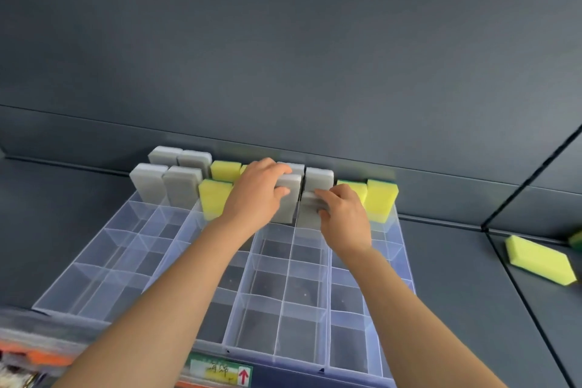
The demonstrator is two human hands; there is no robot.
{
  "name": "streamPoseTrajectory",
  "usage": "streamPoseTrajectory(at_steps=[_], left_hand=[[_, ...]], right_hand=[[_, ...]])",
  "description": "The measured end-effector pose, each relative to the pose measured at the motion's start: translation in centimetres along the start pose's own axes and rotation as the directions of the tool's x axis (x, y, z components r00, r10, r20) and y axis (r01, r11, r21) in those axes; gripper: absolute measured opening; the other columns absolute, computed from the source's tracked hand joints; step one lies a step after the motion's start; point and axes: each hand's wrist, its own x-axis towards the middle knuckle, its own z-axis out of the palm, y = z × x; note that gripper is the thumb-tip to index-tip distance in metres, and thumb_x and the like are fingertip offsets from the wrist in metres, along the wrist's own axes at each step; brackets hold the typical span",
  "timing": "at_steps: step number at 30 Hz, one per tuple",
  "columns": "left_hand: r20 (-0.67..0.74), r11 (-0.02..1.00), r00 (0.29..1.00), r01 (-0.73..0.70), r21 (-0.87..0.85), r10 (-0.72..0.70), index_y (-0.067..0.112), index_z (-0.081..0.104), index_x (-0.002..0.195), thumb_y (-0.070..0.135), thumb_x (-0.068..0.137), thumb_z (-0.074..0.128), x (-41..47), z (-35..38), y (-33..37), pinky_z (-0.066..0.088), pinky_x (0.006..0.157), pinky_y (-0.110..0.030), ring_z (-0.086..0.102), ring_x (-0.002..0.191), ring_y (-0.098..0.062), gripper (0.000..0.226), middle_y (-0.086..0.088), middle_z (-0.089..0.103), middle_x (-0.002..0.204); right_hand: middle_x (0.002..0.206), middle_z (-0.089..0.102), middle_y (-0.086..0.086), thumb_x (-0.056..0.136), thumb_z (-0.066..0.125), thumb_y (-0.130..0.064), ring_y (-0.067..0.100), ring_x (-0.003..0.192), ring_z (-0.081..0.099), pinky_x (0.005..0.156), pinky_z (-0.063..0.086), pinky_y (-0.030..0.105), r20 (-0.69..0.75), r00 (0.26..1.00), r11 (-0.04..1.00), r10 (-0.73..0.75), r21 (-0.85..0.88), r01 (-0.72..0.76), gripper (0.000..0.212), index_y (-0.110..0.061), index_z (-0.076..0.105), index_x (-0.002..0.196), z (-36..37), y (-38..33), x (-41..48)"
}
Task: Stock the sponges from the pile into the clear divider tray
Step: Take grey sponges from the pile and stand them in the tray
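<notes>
Clasping upright grey sponge (pixel 310 218), right grip (pixel 345 220) over tray (pixel 239 296).

Sponges (pixel 182 189) upright in tray (pixel 94 287) back rows; one sponge (pixel 540 260) right of tray.

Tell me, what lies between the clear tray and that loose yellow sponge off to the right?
Only bare dark shelf surface, crossed by one thin black seam, separates the clear tray from the loose yellow sponge in the head view.

Dark grey shelf (pixel 456 293), matching grey back wall (pixel 283 57).
</notes>
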Motion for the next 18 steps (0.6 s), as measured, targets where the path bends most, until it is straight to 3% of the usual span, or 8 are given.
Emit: streamPoseTrajectory(at_steps=[9,18], left_hand=[[0.144,0.996,0.989,-0.033,0.077,0.022,0.016,0.054,0.126,0.018,0.090,0.058,0.2,1.8,-0.8,0.040,0.087,-0.032,0.049,0.113,-0.022,0.037,-0.001,0.056,0.122],[0.073,0.977,0.993,-0.104,0.187,0.091,0.010,0.062,0.107,0.009,0.085,0.064,0.2,3.4,-1.0,0.045,0.082,-0.039,0.046,0.104,-0.026,0.023,-0.005,0.055,0.108]], right_hand=[[0.095,0.063,0.008,0.067,0.073,0.002,0.033,0.082,0.055,0.065,0.052,0.041,-0.045,0.995,0.989,-0.092,-0.118,0.086,0.039,-0.012,0.066,0.103,-0.4,0.1,-0.4],[0.090,0.064,0.005,0.065,0.077,-0.002,0.030,0.078,0.056,0.061,0.052,0.038,-0.058,0.991,0.987,-0.117,-0.118,0.109,0.032,-0.013,0.068,0.093,-0.5,0.3,-0.6]])
